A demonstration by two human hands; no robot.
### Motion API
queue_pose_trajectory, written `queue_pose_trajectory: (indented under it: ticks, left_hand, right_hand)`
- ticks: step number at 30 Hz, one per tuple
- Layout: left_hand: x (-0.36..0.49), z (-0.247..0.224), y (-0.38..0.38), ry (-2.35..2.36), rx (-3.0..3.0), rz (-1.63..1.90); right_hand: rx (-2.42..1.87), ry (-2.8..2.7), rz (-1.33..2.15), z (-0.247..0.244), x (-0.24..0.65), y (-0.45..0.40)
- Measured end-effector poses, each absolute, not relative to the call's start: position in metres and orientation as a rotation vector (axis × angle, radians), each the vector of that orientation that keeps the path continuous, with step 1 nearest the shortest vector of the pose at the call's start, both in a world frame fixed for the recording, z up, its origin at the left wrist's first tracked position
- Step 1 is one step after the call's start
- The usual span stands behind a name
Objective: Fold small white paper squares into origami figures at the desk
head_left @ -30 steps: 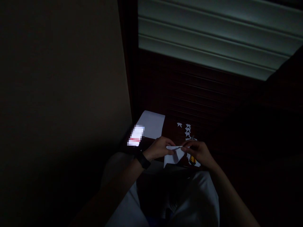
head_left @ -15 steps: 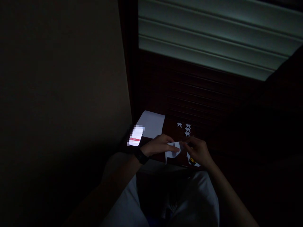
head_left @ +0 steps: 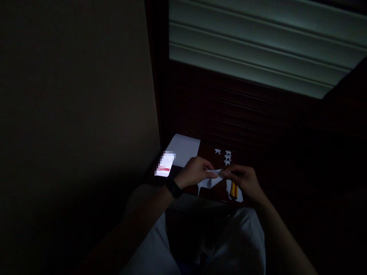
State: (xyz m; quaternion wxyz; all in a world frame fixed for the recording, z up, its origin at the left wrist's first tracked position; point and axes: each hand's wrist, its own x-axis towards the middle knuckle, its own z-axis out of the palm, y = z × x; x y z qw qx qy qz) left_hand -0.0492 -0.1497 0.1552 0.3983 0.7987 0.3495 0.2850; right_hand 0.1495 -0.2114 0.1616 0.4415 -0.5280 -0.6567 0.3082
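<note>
Between my hands a sheet of white paper (head_left: pixel 206 183) is bent up over the dark table, with a fold or curl toward its right end. My left hand (head_left: pixel 196 171), with a dark watch on the wrist, pinches the paper's upper edge. Fingers of my right hand (head_left: pixel 242 178) are closed on the paper's right corner. Just under the right hand lies a yellow and black tool (head_left: pixel 234 191), perhaps a utility knife, on some white paper pieces (head_left: pixel 240 199). Dim light hides the exact crease.
Behind the left hand lies a larger white sheet (head_left: pixel 185 149), with a lit phone screen (head_left: pixel 165 164) overlapping its left side. Several small folded white paper shapes (head_left: pixel 227 157) sit toward the back. A wall (head_left: pixel 114 95) rises close on the left; louvred panels (head_left: pixel 243 46) stand behind.
My right hand has shifted right and slightly up, uncovering more of the yellow tool. The left hand has turned, and its fingers now pinch the paper's upper edge instead of lying across it.
</note>
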Motion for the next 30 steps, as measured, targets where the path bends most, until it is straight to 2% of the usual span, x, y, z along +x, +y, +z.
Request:
queue_pose_trajectory:
  ticks: [6, 16, 30]
  left_hand:
    - [-0.047, 0.157, -0.153, 0.893, 1.896, 0.716]
    - [-0.047, 0.155, -0.152, 0.831, 1.721, 0.719]
    - [-0.045, 0.153, -0.153, 0.863, 1.714, 0.749]
  right_hand:
    - [-1.373, -1.531, 0.822, 0.162, 0.155, -0.207]
    - [-1.257, -1.736, 0.787, 0.174, 0.145, -0.207]
    - [-1.309, -1.739, 0.776, 0.172, 0.147, -0.205]
